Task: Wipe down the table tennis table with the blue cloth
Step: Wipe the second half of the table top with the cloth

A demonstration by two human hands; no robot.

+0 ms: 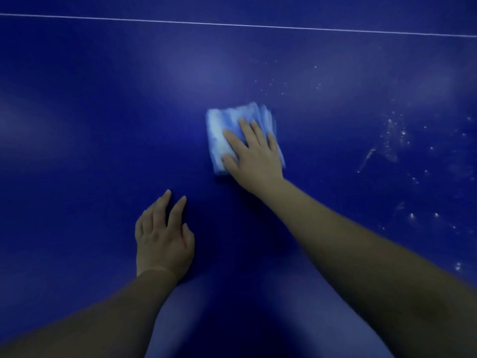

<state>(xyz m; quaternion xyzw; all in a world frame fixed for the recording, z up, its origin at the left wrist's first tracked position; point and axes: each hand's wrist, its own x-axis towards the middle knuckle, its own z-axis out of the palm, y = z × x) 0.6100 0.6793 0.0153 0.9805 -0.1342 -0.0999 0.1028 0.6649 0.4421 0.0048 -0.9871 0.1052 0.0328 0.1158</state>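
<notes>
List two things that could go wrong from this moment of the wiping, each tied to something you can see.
1. The white specks sit to the right of the blue cloth; strokes kept central may miss them.
2. The right hand presses flat on the cloth without gripping it, so the cloth could slide out from under the fingers.

A games room is being suggested by the blue table tennis table [103,112] and its thin white line [232,24].

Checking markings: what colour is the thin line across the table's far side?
The thin painted line is white; head view.
</notes>
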